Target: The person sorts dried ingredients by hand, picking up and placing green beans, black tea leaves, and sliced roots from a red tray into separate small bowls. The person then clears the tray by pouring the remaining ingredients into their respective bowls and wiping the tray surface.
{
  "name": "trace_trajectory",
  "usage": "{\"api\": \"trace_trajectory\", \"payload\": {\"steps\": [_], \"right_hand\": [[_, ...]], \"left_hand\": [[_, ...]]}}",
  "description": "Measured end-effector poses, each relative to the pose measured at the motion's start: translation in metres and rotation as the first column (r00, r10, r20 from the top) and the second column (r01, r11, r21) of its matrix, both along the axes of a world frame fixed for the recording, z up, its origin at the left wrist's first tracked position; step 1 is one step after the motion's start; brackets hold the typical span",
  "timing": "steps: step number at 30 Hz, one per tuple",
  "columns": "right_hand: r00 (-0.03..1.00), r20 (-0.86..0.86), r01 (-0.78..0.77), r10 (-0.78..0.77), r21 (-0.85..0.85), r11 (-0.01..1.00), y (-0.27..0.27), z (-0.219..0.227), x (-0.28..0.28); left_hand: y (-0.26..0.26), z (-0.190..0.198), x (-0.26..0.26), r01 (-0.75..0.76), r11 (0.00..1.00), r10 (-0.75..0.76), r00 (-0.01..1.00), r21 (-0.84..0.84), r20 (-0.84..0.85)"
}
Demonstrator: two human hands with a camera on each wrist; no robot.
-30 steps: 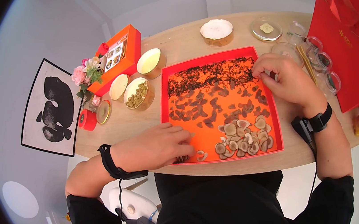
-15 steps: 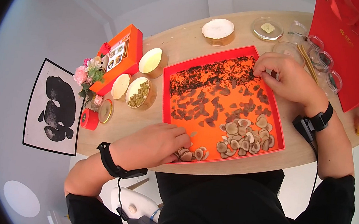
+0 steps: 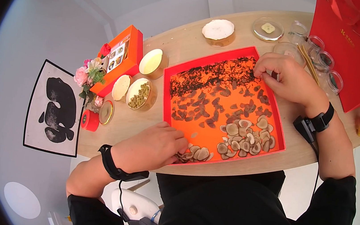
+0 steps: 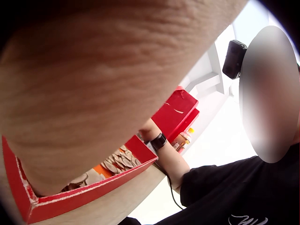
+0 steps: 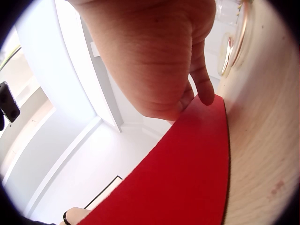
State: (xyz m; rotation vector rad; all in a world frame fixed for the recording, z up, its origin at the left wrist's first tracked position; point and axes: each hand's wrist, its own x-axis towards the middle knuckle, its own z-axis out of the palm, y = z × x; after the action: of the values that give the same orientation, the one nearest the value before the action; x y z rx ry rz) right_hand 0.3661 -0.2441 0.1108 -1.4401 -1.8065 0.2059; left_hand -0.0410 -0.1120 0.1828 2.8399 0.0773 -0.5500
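A square red box (image 3: pixel 281 125) with an orange floor holds dark shreds (image 3: pixel 202 74) along its far side, brown flakes (image 3: pixel 198 106) across the middle and round tan slices (image 3: pixel 245 140) at the near right. At its near left corner, my left hand (image 3: pixel 151 147) reaches over the wall, relaxed fingers against a second group of slices (image 3: pixel 198 153); the fingertips are hidden. My right hand (image 3: pixel 289 79) pinches the box's right wall near the far corner; in the right wrist view, fingers (image 5: pixel 203 86) lie against the outer red side (image 5: pixel 183 164).
Left of the box stand a bowl of green pieces (image 3: pixel 139 95), pale bowls (image 3: pixel 151 61), an orange gift box (image 3: pixel 135 46) and flowers (image 3: pixel 82 76). A white bowl (image 3: pixel 218 29) is beyond it. Clear jars (image 3: pixel 324 61), sticks (image 3: pixel 308 64) and a red bag (image 3: pixel 354 48) stand right.
My left hand has shifted slightly left and its fingers have drawn back, uncovering more tan slices that now lie spread along the near wall. My right hand has stayed on the box wall.
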Motion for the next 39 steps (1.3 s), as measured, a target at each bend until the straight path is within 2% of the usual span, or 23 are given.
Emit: {"api": "trace_trajectory", "payload": {"steps": [8, 17, 25, 29, 31, 32, 34, 35, 37, 38, 39], "right_hand": [[1.000, -0.002, -0.007, 0.008, 0.014, 1.000, 0.000, -0.001, 0.000], [1.000, -0.014, 0.003, -0.003, -0.035, 0.999, -0.001, 0.002, 0.000], [1.000, 0.017, -0.011, 0.011, -0.004, 1.000, 0.001, 0.000, 0.002], [0.999, 0.025, -0.022, 0.021, 0.006, 1.000, 0.002, 0.001, 0.002], [1.000, 0.015, -0.015, 0.016, -0.010, 1.000, 0.001, 0.002, 0.000], [1.000, 0.021, -0.020, 0.020, -0.008, 1.000, 0.001, 0.003, -0.001], [1.000, 0.011, -0.006, 0.006, -0.021, 1.000, -0.001, 0.006, -0.003], [1.000, 0.018, -0.010, 0.010, -0.018, 1.000, -0.001, 0.007, -0.004], [1.000, -0.018, 0.002, -0.003, -0.059, 0.998, -0.002, 0.009, -0.005], [1.000, -0.009, -0.002, 0.001, -0.057, 0.998, -0.002, 0.009, -0.005], [1.000, -0.003, 0.001, -0.001, -0.056, 0.998, -0.002, 0.008, -0.004]], "left_hand": [[0.000, -0.006, -0.003, -0.026, 0.999, 0.028, 0.999, -0.039, 0.035], [0.005, -0.002, -0.002, -0.031, 0.995, 0.027, 0.999, -0.096, -0.038], [0.010, 0.001, 0.002, -0.090, 0.960, 0.062, 0.992, -0.266, -0.109], [0.019, -0.008, -0.001, -0.134, 0.919, 0.121, 0.991, -0.371, -0.059], [0.024, -0.007, 0.001, -0.152, 0.899, 0.198, 0.978, -0.411, 0.070], [0.027, -0.008, 0.001, -0.154, 0.899, 0.202, 0.976, -0.410, 0.077], [0.036, -0.011, 0.002, -0.291, 0.775, 0.397, 0.915, -0.561, 0.074], [0.041, -0.015, 0.004, -0.290, 0.776, 0.400, 0.913, -0.561, 0.081], [0.051, -0.025, 0.009, -0.309, 0.350, 0.628, 0.778, -0.884, -0.023], [0.057, -0.028, 0.011, -0.326, 0.204, 0.678, 0.727, -0.923, -0.107], [0.062, -0.033, 0.012, -0.319, 0.206, 0.681, 0.725, -0.925, -0.099]]}}
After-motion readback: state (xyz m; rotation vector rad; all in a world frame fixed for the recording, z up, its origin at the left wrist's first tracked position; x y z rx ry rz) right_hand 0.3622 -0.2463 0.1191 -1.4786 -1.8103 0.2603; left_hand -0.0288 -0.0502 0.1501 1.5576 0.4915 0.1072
